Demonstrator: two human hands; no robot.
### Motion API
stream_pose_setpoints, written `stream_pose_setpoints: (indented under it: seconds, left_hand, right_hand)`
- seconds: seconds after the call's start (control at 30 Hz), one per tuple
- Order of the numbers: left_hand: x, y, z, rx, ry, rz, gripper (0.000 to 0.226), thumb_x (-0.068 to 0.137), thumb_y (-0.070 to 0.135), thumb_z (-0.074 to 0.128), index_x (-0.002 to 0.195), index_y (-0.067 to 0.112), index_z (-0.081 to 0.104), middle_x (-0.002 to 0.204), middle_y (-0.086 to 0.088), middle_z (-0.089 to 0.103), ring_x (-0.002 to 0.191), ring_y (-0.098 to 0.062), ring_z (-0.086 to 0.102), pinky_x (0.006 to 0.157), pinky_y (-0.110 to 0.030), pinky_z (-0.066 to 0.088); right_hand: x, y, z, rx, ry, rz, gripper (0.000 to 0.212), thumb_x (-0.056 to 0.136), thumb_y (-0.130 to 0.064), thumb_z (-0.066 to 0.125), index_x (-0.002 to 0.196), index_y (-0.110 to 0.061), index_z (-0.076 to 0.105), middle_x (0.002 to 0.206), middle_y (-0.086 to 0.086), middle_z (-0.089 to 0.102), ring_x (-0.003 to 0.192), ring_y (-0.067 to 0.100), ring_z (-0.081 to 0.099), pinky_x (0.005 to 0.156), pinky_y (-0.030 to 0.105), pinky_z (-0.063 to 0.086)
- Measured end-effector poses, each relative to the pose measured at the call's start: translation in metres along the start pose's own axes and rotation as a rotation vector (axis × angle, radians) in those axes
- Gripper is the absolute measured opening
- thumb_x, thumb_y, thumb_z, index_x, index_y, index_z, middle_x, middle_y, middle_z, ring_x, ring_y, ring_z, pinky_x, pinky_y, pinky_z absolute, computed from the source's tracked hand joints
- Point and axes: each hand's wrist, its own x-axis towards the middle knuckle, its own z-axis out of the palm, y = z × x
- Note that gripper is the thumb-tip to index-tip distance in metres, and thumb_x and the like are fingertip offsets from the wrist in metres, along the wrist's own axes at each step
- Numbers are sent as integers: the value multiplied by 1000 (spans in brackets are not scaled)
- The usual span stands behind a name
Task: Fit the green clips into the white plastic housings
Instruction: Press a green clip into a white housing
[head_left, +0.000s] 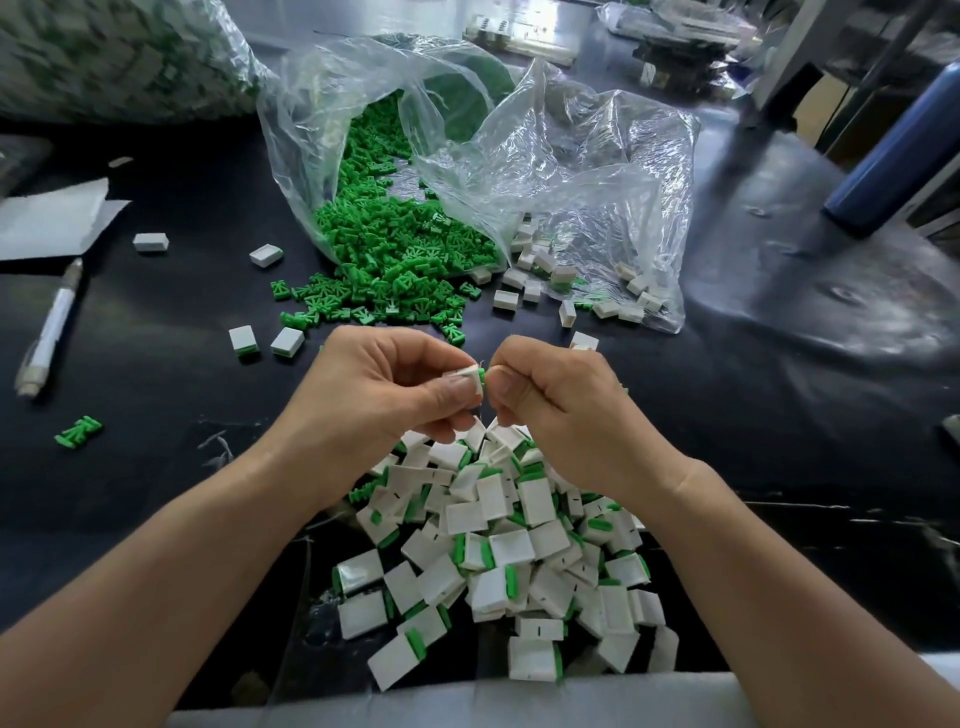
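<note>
My left hand (384, 387) pinches a white plastic housing (464, 375) between thumb and fingers at the centre of the head view. My right hand (558, 400) pinches a green clip (481, 375) against the housing's open end; only the clip's tip shows. Beneath both hands lies a pile of white housings with green clips fitted (509, 551). Loose green clips (395, 260) spill from a clear plastic bag (332, 104) beyond my hands. Empty white housings (545, 275) lie in and beside a second clear bag (613, 156).
A pen (49, 332) and a white sheet (52, 218) lie at the left on the black table (156, 364). Two fitted housings (265, 340) and a single green clip (78, 431) rest apart at the left. A blue bottle (893, 140) stands at the far right.
</note>
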Motion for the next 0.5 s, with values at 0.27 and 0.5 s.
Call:
stream_pose_setpoints:
  seconds: [0.27,0.5]
  left_hand:
    - [-2,-3,0,159,-26,66,13,63,14,68,74,7,70,56,-8,66,49,-13,62,47,-19,50]
    - [-3,-5,-1,280,-48,107,16,73,-5,69,72,10,70,58,-6,67,50,-13,64,49,-22,53]
  right_hand:
    - [-1,-3,-4,-211,-71,-81,23,93,-14,48,72,-17,40,69,9,57,67,29,49,64,41,38]
    - [-2,-6,-7,-296,-120,-153,21,88,-22,40,69,-16,33,55,-13,26,58,20,31,56,31,17]
